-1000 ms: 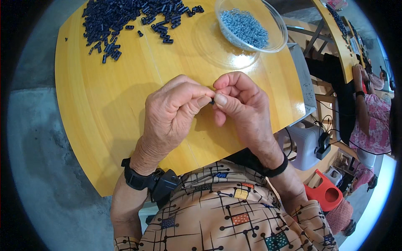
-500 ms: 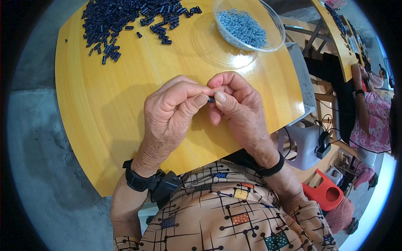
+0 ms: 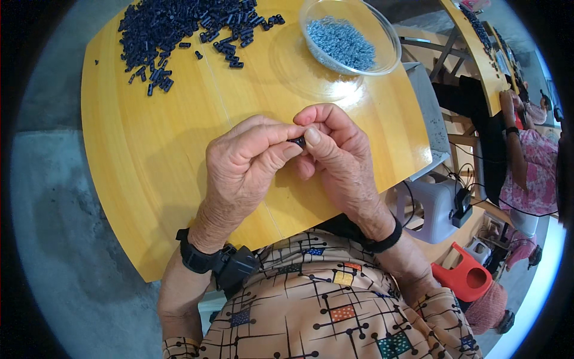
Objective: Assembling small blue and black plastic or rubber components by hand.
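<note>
Dark small part (image 3: 298, 141) — pinched between left hand (image 3: 248, 161) and right hand (image 3: 335, 155).

Small dark blue plastic piece (image 3: 298, 141): mostly hidden, pinched between fingertips of both hands, above yellow table.

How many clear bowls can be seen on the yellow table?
1. The clear bowl stands at the far right of the yellow table, holding small grey-blue pieces. The pile of dark pieces lies loose at far left, in no bowl.
</note>
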`<state>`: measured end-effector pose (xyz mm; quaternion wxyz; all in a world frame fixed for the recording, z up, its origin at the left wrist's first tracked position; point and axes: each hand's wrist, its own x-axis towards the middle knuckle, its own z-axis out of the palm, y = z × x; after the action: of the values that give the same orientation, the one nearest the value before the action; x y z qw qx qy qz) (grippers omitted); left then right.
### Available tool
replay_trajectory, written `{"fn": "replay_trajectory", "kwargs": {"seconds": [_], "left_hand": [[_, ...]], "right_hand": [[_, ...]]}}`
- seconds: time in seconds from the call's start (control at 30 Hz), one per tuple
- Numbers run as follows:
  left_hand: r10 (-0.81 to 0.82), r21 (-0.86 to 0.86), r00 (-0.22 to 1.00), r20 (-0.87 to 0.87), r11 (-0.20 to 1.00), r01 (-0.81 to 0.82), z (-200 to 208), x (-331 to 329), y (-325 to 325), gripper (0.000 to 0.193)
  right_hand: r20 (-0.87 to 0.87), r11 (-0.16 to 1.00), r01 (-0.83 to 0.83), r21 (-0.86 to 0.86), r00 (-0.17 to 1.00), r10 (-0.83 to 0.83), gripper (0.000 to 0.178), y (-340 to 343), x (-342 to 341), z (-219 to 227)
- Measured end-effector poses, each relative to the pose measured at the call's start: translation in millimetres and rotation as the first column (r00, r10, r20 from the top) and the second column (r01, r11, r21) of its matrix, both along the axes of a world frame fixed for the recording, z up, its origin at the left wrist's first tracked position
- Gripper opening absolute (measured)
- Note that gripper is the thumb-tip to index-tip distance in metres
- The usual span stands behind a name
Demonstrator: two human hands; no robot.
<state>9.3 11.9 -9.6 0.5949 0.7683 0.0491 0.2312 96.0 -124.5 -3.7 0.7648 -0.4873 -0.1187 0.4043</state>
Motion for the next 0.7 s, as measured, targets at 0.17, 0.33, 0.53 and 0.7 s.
{"fn": "replay_trajectory", "kwargs": {"seconds": [0.17, 0.33, 0.53, 0.7], "left_hand": [[-0.013, 0.114, 0.999, -0.031, 0.993, 0.016, 4, 1, 2, 0.014], [-0.003, 0.178, 1.000, 0.008, 0.984, 0.002, 6, 2, 4, 0.014], [0.082, 0.142, 0.995, 0.049, 0.986, -0.088, 12, 0, 1, 0.012], [0.101, 0.033, 0.994, 0.048, 0.994, -0.103, 9, -4, -3, 0.012]], "right_hand": [[0.007, 0.999, -0.036, -0.014, 0.999, 0.036, 0.019, -4, 2, 2], [0.029, 0.998, -0.062, -0.004, 0.998, 0.063, 0.020, -10, 0, 0], [0.109, 0.995, -0.052, -0.089, 0.992, 0.062, 0.021, -14, -12, 0], [-0.183, 0.980, -0.200, 0.005, 0.963, 0.198, 0.019, -2, -29, 6]]}}
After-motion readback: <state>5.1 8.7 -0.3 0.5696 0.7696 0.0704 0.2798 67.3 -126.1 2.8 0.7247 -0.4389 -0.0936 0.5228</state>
